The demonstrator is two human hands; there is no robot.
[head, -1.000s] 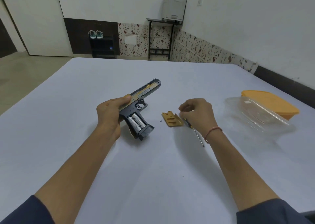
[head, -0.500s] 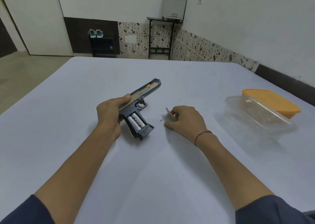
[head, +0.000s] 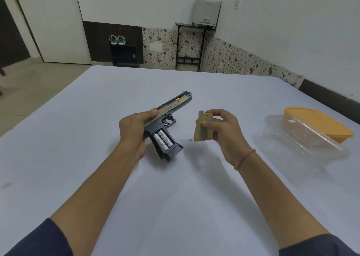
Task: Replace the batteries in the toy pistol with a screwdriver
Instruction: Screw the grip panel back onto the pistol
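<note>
Tan grip cover [head: 202, 128] pinched in right hand [head: 224, 133]; left hand [head: 134, 131] holding toy pistol [head: 167, 117]

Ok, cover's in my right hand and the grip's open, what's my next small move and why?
Probably carry the cover across and seat it over the open grip. Your right hand pinches it clear of the table, your left hand holds the toy pistol with two batteries sitting in the bay. Whether they are fresh I cannot tell.

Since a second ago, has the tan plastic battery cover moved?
Yes: the cover rose off the white table; the right hand now holds it upright.
</note>
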